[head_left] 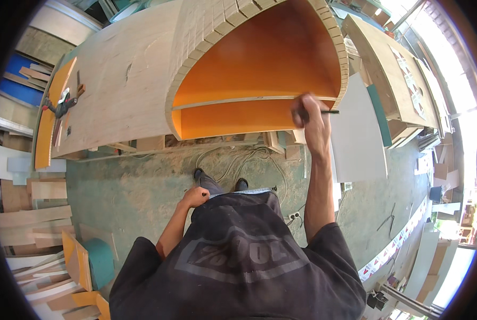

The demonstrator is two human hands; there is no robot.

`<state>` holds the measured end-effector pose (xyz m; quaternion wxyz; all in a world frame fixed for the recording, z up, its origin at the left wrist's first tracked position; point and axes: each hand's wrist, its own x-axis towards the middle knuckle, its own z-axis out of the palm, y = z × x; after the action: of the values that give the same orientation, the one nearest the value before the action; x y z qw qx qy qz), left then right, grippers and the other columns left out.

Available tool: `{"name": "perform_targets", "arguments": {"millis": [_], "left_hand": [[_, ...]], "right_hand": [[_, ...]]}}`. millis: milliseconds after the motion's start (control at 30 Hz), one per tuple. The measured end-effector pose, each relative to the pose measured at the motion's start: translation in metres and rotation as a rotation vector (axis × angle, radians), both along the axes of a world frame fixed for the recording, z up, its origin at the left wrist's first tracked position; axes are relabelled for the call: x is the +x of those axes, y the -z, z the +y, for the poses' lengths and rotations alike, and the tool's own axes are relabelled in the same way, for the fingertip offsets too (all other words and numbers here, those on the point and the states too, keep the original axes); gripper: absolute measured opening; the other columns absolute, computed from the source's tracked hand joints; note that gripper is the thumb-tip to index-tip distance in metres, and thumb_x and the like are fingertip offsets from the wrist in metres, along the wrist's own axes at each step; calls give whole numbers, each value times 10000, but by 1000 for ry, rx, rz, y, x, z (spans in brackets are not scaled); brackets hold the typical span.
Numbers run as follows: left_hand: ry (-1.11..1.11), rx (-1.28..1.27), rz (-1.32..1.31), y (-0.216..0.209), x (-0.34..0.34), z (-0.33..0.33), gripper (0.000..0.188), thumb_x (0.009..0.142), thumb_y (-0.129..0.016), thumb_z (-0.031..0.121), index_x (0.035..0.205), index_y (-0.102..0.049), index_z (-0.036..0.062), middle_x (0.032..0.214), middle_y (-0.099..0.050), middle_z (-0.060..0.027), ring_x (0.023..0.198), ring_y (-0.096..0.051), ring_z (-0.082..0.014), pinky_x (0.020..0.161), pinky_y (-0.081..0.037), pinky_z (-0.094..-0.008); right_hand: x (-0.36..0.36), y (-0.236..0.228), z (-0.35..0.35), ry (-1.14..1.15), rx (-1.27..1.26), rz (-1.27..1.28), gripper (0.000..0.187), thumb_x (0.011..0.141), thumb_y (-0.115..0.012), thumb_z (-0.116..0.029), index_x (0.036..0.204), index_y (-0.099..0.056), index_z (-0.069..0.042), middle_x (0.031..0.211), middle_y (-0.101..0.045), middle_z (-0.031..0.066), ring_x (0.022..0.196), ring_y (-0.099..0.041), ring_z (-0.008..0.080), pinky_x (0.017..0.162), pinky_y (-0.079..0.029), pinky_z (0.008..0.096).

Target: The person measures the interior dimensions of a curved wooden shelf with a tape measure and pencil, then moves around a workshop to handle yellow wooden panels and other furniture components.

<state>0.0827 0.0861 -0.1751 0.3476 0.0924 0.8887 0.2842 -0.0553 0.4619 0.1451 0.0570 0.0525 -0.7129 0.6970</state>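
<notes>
My right hand [312,118] is raised in front of a curved plywood cabinet [203,50] with an orange inside. Its fingers are closed on a thin dark pencil-like stick [331,111], and motion blurs them. Just behind the hand runs the pale front edge of the cabinet's shelf [254,99]; whether they touch I cannot tell. Low by my left hip, my left hand [197,197] is closed in a fist beside the hem of my dark shirt. A small dark spot shows at that fist, too small to name.
A wide plywood sheet [118,80] lies left of the cabinet, with a clamp [62,106] near its far-left end. Cables [249,156] coil on the floor by my feet. Stacked boards [33,218] line the left; a grey panel [358,141] and wooden box [395,69] stand right.
</notes>
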Motion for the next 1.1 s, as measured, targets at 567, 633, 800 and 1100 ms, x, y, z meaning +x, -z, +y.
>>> {"name": "perform_targets", "arguments": {"millis": [567,633,800,1100], "left_hand": [[-277,2,-150,17,22,-36,237,774,-643,280,911,-759,126,907,-731,-140,873,-691,-324,790,-529,-402],[-241,4,-102,17,20,-35,239,774,-642,277,916,-759,125,915,-729,-144,880,-691,-324,791,-529,-403],[-204,-36,-107,13,15,-32,238,773,-641,274,919,-761,128,937,-730,-142,904,-687,-330,810,-528,-412],[-181,-31,-86,13,12,-32,232,781,-633,274,913,-765,135,940,-731,-138,925,-684,-336,841,-527,-411]], "right_hand": [[-92,6,-37,-133,169,69,41,860,-650,-34,851,-659,4,741,-663,41,688,-608,79,615,-485,240],[-93,8,-37,-136,196,89,47,859,-652,-38,838,-657,3,743,-660,36,688,-600,76,621,-484,241],[-93,8,-38,-147,361,206,63,851,-656,-52,818,-652,1,747,-647,13,701,-574,66,651,-479,249],[-92,6,-35,-151,276,176,63,848,-640,-52,814,-636,1,712,-599,-4,679,-534,61,619,-444,252]]}}
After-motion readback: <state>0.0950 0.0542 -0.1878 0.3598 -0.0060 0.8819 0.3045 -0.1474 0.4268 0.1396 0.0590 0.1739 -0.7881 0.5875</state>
